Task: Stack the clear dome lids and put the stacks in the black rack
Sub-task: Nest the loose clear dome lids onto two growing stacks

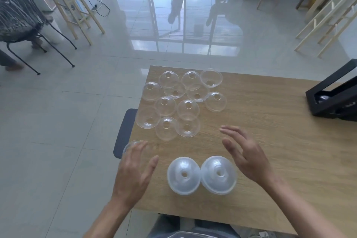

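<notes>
Head view: we note a glossy tiled floor with wooden stools (pixel 73 6) at the far left and a wooden table (pixel 270 141) filling the near right. About a dozen loose dome lids (pixel 166 106) lie spread over the table's far-left part, some dome-up, some inverted, several overlapping. Two stacks (pixel 184 175) stand side by side at the near edge, touching, cloudy from nested layers; we judge they wait there for transfer. The black rack (pixel 334 92) sits at the far right edge, well apart, with a rounded object dimly visible inside. The left hand (pixel 135 172) has its fingers spread and relaxed, resting on or over a single lid (pixel 130 146) at the table's left edge; contact we cannot confirm. The right hand (pixel 245 156) hovers open, fingers extended, holding nothing, just right of the stacks.
</notes>
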